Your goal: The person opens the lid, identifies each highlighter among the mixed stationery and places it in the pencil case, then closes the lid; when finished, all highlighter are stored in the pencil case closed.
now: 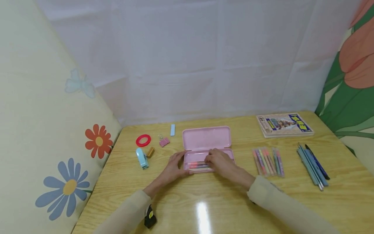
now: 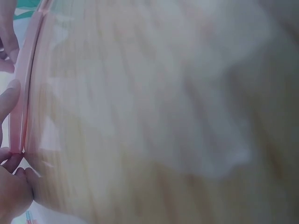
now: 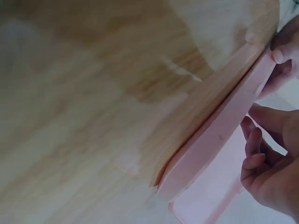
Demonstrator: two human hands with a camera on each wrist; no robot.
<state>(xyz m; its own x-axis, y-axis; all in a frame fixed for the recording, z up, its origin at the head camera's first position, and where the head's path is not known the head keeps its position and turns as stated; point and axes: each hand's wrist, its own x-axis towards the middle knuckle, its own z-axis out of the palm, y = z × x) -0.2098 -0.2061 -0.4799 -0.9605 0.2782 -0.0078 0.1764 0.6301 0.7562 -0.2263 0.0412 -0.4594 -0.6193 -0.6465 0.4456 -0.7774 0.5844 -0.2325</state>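
Observation:
A pink pencil case (image 1: 206, 137) lies on the table with its lid raised at the back. Several markers (image 1: 198, 165) with coral and dark parts lie inside its tray. The left hand (image 1: 173, 168) holds the case's left end, thumb at the front edge and fingers along the side. The right hand (image 1: 221, 162) reaches into the right half of the tray over the markers. In the right wrist view its fingers (image 3: 254, 149) are bent behind the front wall of the case (image 3: 219, 135). Whether they pinch a marker is hidden.
Markers in clear sleeves (image 1: 268, 162) lie right of the case, then blue pens (image 1: 312, 167) and a book (image 1: 284, 125). On the left are a light blue stapler (image 1: 142, 158), red ring (image 1: 143, 140), pink binder clip (image 1: 164, 141), brown block (image 1: 150, 152) and blue strip (image 1: 172, 130).

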